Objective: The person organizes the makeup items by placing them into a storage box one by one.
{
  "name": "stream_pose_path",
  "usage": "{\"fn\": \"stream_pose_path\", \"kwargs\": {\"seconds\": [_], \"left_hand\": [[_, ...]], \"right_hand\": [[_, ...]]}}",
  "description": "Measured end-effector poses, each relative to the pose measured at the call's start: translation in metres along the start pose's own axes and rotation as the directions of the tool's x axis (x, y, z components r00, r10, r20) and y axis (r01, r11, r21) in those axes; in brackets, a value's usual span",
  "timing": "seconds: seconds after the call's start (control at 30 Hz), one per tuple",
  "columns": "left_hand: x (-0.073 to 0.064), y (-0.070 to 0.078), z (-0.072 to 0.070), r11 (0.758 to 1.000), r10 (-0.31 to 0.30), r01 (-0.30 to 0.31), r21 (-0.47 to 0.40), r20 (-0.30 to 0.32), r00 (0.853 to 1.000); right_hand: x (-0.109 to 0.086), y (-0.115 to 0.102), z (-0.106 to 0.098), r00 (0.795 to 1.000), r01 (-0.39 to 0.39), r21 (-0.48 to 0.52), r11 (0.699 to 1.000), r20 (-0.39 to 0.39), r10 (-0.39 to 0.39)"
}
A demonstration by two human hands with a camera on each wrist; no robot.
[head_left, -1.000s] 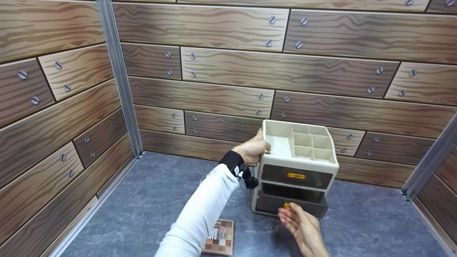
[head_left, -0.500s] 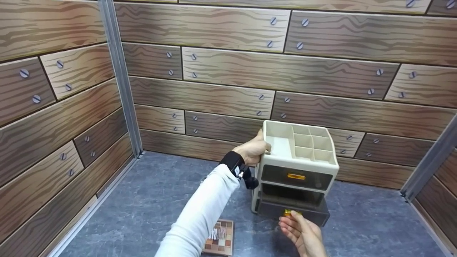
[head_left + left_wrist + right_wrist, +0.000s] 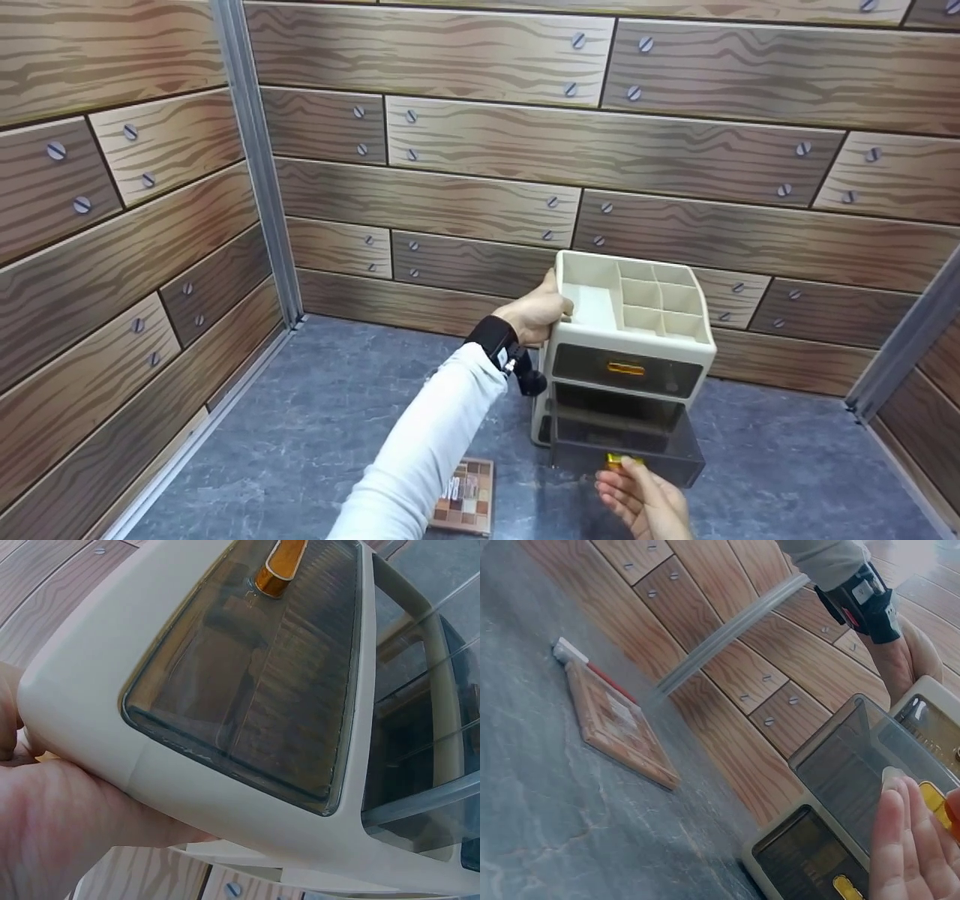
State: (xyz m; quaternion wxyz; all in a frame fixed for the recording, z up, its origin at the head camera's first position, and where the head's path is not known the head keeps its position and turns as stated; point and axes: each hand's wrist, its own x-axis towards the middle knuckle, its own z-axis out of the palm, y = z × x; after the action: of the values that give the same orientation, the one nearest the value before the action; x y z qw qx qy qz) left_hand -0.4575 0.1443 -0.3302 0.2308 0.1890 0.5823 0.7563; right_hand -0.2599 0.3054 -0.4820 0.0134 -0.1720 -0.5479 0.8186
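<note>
right hand [image 3: 649, 495]: fingers bent, pinching yellow handle [image 3: 622, 461] | drawer [image 3: 681, 471]: stands out from organizer [image 3: 637, 337] front | left hand [image 3: 534, 311]: grips organizer's upper edge | better: pull level, slowly, with organizer braced

Can read no word, brand or number for certain. On the palette [image 3: 478, 496], can make out white lettering [image 3: 453, 487] over the tan and brown squares, close to the pale sleeve [image 3: 427, 442], but too blurred to spell out. From the right wrist, can see only a pale patch on the same palette, too hazy to read. On the black wristband [image 3: 881, 621], can spot a small whitish patch [image 3: 863, 591], too small to tell if printed.
</note>
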Motion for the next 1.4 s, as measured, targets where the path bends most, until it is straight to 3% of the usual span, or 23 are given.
{"fn": "stream_pose_path", "kwargs": {"seconds": [0.17, 0.33, 0.63, 0.93, 1.1, 1.27, 1.4], "left_hand": [[0.001, -0.002, 0.004, 1.000, 0.019, -0.019, -0.020, 0.001, 1.000], [0.000, -0.001, 0.007, 1.000, -0.003, 0.003, -0.029, 0.000, 1.000], [-0.004, 0.000, 0.011, 1.000, 0.008, -0.008, -0.003, -0.004, 1.000], [-0.009, 0.001, -0.007, 0.998, 0.003, -0.008, -0.057, -0.072, 0.997], [-0.020, 0.006, -0.017, 0.999, 0.029, -0.023, 0.037, -0.155, 0.988], [-0.039, 0.007, -0.018, 0.990, 0.060, -0.035, 0.137, -0.184, 0.981], [-0.058, 0.003, -0.023, 0.973, 0.084, -0.038, 0.229, -0.195, 0.977]], "right_hand": [[-0.009, 0.003, -0.006, 1.000, -0.025, -0.030, 0.999, 0.008, 0.025], [-0.017, 0.006, -0.009, 0.999, -0.027, -0.050, 0.998, 0.027, 0.029], [-0.024, 0.012, -0.009, 1.000, -0.006, -0.052, 0.999, -0.019, 0.005], [-0.024, 0.012, -0.002, 0.998, -0.028, -0.023, 0.999, 0.050, 0.029], [-0.022, 0.013, 0.001, 0.992, -0.042, -0.007, 0.999, 0.122, 0.043], [-0.022, 0.014, -0.004, 0.997, -0.047, -0.041, 0.998, 0.066, 0.050], [-0.023, 0.010, -0.010, 0.997, -0.032, -0.024, 0.999, 0.072, 0.033]]}}
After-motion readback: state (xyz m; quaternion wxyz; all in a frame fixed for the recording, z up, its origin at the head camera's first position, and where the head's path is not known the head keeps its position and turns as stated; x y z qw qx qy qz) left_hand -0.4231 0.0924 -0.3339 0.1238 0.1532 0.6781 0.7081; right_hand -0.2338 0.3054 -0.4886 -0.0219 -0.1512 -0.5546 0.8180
